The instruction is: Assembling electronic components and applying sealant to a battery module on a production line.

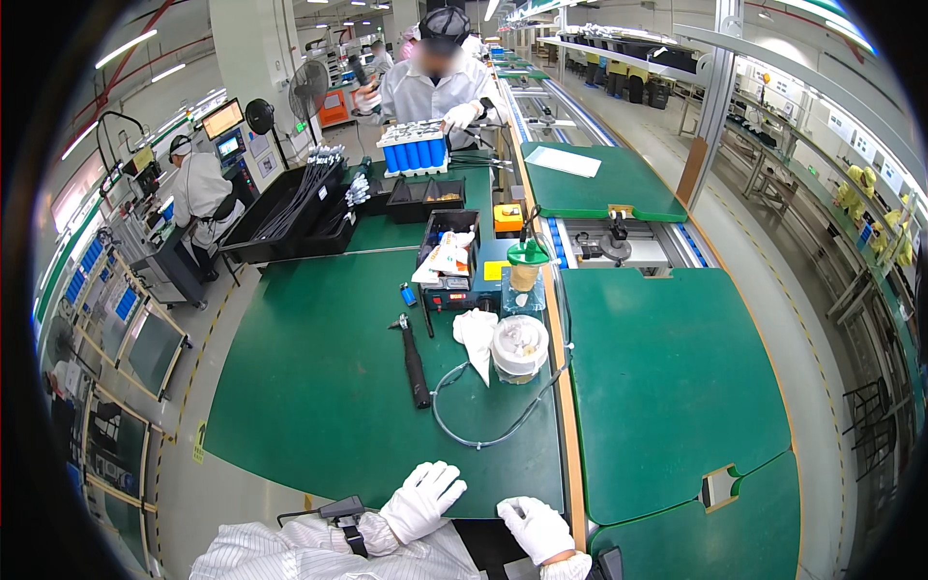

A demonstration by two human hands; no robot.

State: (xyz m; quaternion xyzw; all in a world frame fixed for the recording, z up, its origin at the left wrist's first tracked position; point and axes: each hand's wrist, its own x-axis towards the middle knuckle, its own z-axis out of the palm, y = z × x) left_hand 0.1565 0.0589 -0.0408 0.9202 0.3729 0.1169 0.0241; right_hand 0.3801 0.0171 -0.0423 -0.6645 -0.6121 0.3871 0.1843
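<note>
My left hand (422, 501), in a white glove, lies at the front edge of the green table (319, 387). Its fingers are stretched out and nothing is in them. To its right, my right hand (535, 528), also gloved, rests by the same edge with the fingers curled in; no object shows in it, though its underside is hidden. Ahead of both hands lies a ratchet wrench (414, 362) with a black handle. Right of that stand a round white tub (519, 345) and a crumpled white cloth (477, 340), with a clear hose (480, 444) looping in front.
A blue cylindrical cell (408, 294), a black bin (425, 242) and a green-topped container (527, 253) sit farther back. Across the table a co-worker (435, 87) stands behind a blue cell pack (414, 152). Black trays (280, 217) of cables flank the left; a conveyor (628, 246) runs along the right.
</note>
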